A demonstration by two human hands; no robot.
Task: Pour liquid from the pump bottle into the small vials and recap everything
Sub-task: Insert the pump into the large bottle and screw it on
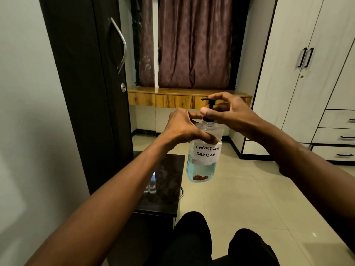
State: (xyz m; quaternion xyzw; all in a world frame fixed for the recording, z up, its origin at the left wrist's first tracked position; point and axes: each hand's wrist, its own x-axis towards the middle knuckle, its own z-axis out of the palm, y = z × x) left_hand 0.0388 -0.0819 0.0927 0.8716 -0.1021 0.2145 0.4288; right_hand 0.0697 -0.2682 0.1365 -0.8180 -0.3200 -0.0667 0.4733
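Nearest the camera, below the pump bottle (203,162), are the person's knees (192,237) in black trousers. Both bare forearms reach up from there to meet at the bottle.

Down and to the left of the bottle stands a small dark table (169,198). The small vials (152,184) stand close together on it, well apart from the bottle. They are too dim to tell whether they are capped.

The bottle hangs upright in the air over the tiled floor, beside the table and not above it. The left hand (184,127) grips its clear shoulder just above the handwritten label (206,151). The right hand (230,112) is curled round the black pump top (208,100), with its thumb at the collar and its fingers arched behind the stem.

Bluish liquid fills only the lower part, so the bottle is probably fairly light. Its thin clear walls look likely to give under a squeeze, and wet plastic would be slick. The stiffer shoulder where the left hand sits seems the best place to hold it. The ribbed collar is the part to turn. Once the top is off, a hard squeeze could slop liquid past a narrow vial mouth.

Behind the bottle runs a wooden ledge (172,95) under a maroon curtain (194,45). A dark wardrobe door (86,73) stands to the bottle's left and white cupboards (317,73) to its right.
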